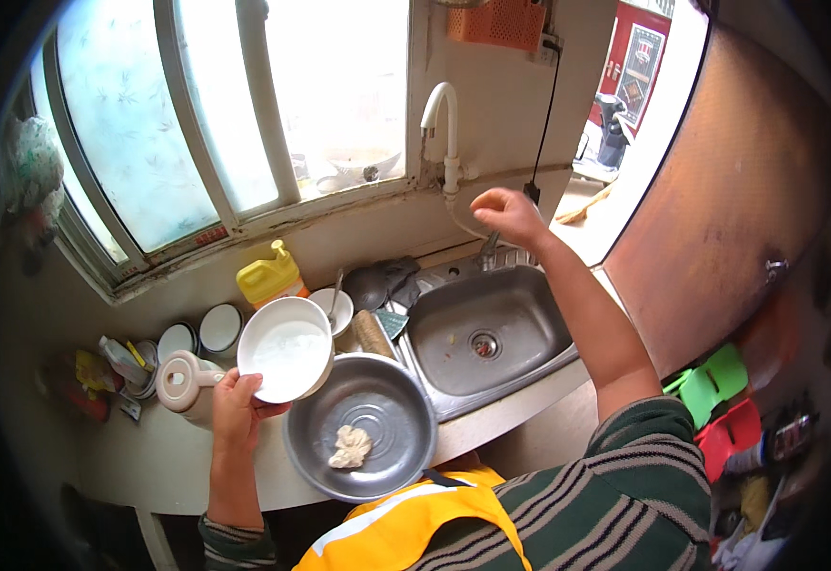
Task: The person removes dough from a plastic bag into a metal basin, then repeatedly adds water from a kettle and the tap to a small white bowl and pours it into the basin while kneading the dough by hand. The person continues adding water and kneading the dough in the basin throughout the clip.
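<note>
My left hand (237,404) grips a white bowl (277,338) by its near rim and tilts it so the inside shows. A second rim peeks out beneath, perhaps another bowl stacked under it. Below and to the right is a wide grey metal basin (409,433) with a crumpled cream cloth (350,446) inside. My right hand (511,215) is raised over the back right of the steel sink (444,366), close to a small chrome fitting (489,249). Its fingers are curled, and whether anything is in them is hidden.
A white tap (451,133) rises behind the sink. Left of the basin stand a beige lidded jug (182,383) and several white dishes (220,328). A yellow jug-shaped bottle (271,276), a bowl with a spoon (337,309) and a brown scrubber (371,333) sit behind it.
</note>
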A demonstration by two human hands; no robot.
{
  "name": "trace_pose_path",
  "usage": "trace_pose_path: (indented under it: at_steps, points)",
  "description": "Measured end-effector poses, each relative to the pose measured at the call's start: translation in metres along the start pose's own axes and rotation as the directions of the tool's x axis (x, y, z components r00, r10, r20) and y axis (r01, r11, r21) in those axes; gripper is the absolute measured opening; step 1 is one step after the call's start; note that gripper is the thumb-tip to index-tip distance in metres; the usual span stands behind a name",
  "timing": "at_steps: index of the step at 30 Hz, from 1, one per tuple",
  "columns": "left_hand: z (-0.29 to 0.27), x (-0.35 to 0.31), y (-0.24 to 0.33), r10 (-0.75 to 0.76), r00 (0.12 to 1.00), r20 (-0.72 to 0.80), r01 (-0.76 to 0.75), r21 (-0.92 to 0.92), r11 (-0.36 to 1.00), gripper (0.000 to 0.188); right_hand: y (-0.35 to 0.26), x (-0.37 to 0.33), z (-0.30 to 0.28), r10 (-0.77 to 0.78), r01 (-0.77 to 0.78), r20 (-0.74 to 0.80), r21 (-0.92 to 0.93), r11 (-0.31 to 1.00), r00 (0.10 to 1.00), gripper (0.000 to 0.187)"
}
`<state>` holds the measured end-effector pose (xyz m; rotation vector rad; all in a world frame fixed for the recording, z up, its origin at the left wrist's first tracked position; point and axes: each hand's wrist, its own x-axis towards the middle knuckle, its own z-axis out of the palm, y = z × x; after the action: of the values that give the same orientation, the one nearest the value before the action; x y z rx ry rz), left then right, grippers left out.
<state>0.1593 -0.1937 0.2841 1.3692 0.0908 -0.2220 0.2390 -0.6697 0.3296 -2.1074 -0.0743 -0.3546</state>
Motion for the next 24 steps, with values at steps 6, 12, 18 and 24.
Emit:
trace_pose_path:
  at_steps: [6,12,18,24]
  points:
    - [0.089,0.025,-0.027,-0.041,0.998,-0.041,0.043,0.033,0.999,0.022,0.071,0.102,-0.082,0.041,-0.034,0.012,-0.361,0.932,0.999,0.039]
    - [0.174,0.047,-0.034,-0.07,0.989,-0.129,0.073,0.02,0.997,0.026,0.15,0.183,-0.085,0.07,0.014,0.203,-0.388,0.922,0.977,0.064]
    - [0.226,0.072,-0.034,-0.068,0.987,-0.142,0.073,0.032,0.997,0.031,0.194,0.221,-0.053,0.026,0.095,0.34,-0.334,0.938,0.94,0.067]
    - [0.251,0.101,-0.035,-0.063,0.979,-0.195,0.073,0.047,0.996,0.028,0.21,0.234,-0.054,-0.103,0.186,0.428,-0.156,0.97,0.898,0.052]
